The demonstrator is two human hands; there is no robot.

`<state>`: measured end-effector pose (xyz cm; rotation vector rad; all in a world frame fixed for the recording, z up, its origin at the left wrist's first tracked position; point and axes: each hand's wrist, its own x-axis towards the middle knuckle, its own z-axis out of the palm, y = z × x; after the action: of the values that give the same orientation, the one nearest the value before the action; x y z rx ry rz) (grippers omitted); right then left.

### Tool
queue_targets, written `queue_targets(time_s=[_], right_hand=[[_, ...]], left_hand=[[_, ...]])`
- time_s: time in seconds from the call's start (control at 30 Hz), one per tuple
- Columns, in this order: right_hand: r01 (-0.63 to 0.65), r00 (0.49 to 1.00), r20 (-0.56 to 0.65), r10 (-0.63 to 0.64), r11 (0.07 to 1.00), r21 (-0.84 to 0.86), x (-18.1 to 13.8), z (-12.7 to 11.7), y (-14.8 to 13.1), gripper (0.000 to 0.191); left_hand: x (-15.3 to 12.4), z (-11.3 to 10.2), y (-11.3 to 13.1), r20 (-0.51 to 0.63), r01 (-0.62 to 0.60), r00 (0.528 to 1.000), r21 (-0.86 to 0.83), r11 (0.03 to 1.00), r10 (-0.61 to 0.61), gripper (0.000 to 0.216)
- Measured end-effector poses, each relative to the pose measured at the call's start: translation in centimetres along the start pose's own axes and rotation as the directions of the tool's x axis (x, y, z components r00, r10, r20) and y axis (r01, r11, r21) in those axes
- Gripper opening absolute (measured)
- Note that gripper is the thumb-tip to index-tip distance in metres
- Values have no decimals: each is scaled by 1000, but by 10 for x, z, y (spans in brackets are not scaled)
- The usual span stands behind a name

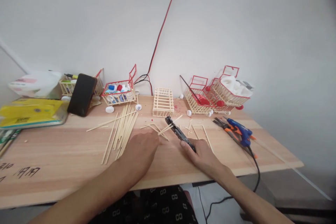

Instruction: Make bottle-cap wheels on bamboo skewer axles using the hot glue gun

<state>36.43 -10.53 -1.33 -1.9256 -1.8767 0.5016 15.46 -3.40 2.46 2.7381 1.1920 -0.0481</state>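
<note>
My right hand (203, 154) is closed round the handles of dark cutting pliers (176, 131), whose jaws point up and left at a thin wooden stick (168, 128). That stick is pinched by my left hand (143, 150), which rests knuckles up on the wooden table (65, 147). A bundle of long wooden sticks (122, 129) lies just left of my left hand. A small bare stick cage (163, 102) stands behind the pliers.
Stick carts with red frames stand at the wall: one with bottle caps (119, 92), two at the right (210, 98). A blue glue gun (243, 133) and orange pliers lie at the right. A phone (82, 94) leans at the left, by yellow packets (28, 112).
</note>
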Motion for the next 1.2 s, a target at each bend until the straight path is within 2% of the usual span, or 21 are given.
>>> queue_targets(time_s=[0.1, 0.3, 0.5, 0.7, 1.0, 1.2], right_hand=[[20, 1000, 14, -20, 1000, -5, -2, -1, -2, 48], [48, 999, -6, -49, 998, -40, -3, 0, -4, 49], [73, 997, -17, -73, 997, -38, -2, 3, -5, 47], [81, 996, -26, -82, 995, -52, 0, 4, -7, 49], [26, 999, -21, -28, 998, -58, 1, 0, -12, 48], [-15, 1000, 25, 16, 999, -42, 2, -7, -17, 50]], left_hand=[[-5, 4, -1, 12, -17, 1000, 5, 1000, 17, 34], [-8, 12, -3, -53, -9, 999, -49, 999, 6, 31], [-11, 4, -1, 23, -6, 1000, 3, 1000, 6, 36], [-13, 5, -1, 14, 13, 1000, -2, 1000, -13, 37], [-9, 7, -3, -70, 81, 994, 17, 997, -80, 33], [-10, 4, -2, -34, 87, 996, 20, 996, -86, 34]])
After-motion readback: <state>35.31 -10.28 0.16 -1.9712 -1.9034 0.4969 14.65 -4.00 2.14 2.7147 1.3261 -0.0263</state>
